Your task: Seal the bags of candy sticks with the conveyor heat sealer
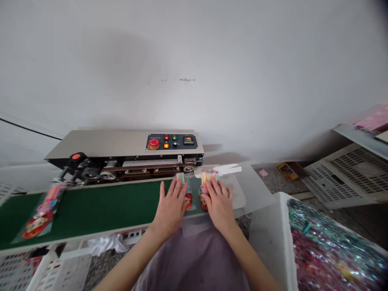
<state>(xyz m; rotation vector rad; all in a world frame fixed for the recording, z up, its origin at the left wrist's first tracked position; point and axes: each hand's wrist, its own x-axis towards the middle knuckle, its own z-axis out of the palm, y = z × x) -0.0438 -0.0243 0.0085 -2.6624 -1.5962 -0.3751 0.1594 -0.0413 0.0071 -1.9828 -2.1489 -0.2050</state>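
My left hand (170, 207) lies flat with spread fingers on a clear plastic packet (188, 202) holding something red-haired and a pastel strip. Under the spread fingers of my right hand (220, 203) is a similar packet (203, 201), partly covered. Both packets are at the right end of the green conveyor belt (112, 210), their upper ends towards the band sealing machine (115, 143). Farther left, another clear packet (45, 206), with a cartoon face and pink strips, rests on the belt with its top at the machine's outlet.
A white foam box (286, 234) full of shiny wrapped packets stands at the lower right. White strips (227, 169) lie by the belt's right end. A red stop button (153, 144) sits on the machine's panel. Plastic crates (342, 178) stand at the right, with another crate (63, 270) below the belt.
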